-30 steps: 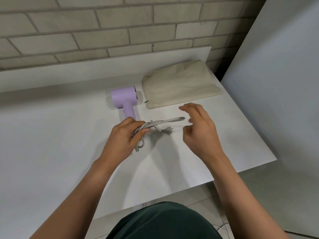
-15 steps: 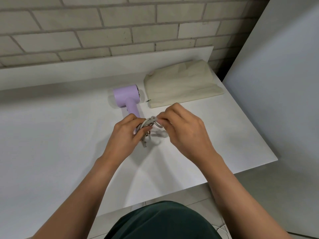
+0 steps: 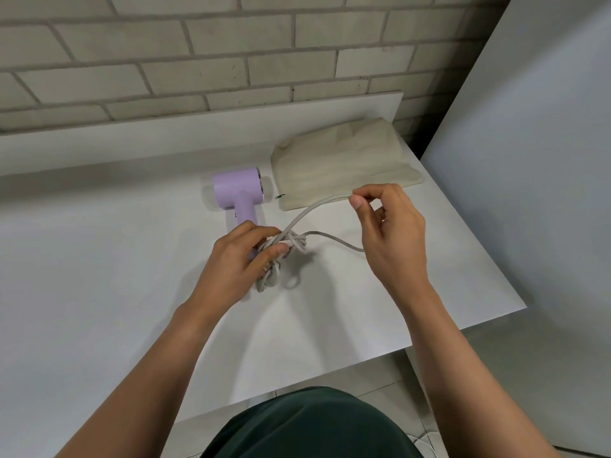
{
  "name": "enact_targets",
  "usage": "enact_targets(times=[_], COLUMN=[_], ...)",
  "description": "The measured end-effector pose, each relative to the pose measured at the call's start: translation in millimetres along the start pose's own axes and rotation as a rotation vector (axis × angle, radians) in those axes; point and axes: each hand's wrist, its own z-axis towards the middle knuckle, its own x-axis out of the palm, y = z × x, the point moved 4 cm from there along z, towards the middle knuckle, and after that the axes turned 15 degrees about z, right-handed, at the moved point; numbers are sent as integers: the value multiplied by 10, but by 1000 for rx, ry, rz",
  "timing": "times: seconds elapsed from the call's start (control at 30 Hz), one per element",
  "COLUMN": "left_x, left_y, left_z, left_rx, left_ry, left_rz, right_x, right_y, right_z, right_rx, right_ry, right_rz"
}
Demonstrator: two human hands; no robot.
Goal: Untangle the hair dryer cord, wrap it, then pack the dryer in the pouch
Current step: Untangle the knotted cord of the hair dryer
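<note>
A lilac hair dryer lies on the white table, its handle pointing toward me. Its grey cord is bunched in a tangle at the end of the handle. My left hand grips that bunch, thumb pressed on top. My right hand is raised to the right and pinches a stretch of cord between thumb and forefinger, drawing it out taut from the bunch. A second loop of cord runs from the tangle behind my right palm. The beige cloth pouch lies flat behind, right of the dryer.
A brick wall backs the table behind a low white ledge. A grey panel stands close on the right past the table's edge. My dark green clothing fills the bottom of the view.
My right hand came in to the bunch, pinched a strand, then pulled it up and to the right. My left hand kept hold of the tangle.
</note>
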Motion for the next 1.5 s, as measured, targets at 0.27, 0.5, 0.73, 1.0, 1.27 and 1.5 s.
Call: enact_targets(times=[0.27,0.5,0.73,1.0,1.27,1.5], left_x=[82,69,50,-11,53,73], left_y=[6,8,98,86,227,129], left_z=[30,11,-50,-52,-67,-45], left_rx=[-22,-19,-91,-68,-243,-207], left_ry=[54,72,78,66,210,256], left_rz=[-5,-22,-64,-129,-338,-272], right_x=[212,743,774,644,585,749], right_y=[67,82,107,224,126,273], right_z=[-67,-141,-171,-173,-185,-314], right_rx=[-199,-234,-143,-67,-20,-308], right_ry=[158,663,638,495,571,645], right_rz=[-360,-510,-205,-58,-216,-427])
